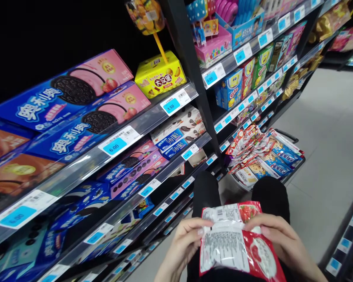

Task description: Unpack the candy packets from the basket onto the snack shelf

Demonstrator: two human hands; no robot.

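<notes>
Your left hand (190, 237) and right hand (278, 233) each have a pinching grip on the red-and-white packet (226, 248), one at either side, in front of your knees (270, 196); a loaded basket (297, 168) sits beyond.

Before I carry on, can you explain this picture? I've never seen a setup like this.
There is no robot here: one camera, worn on a person's head, looks forward and down. The bare left hand and right hand are the wearer's own, pinching a red and white packet above dark-clothed knees. Beyond the knees lies a pile of snack packets. To the left, a shelf holds blue-and-pink cookie boxes and a yellow box.
</notes>
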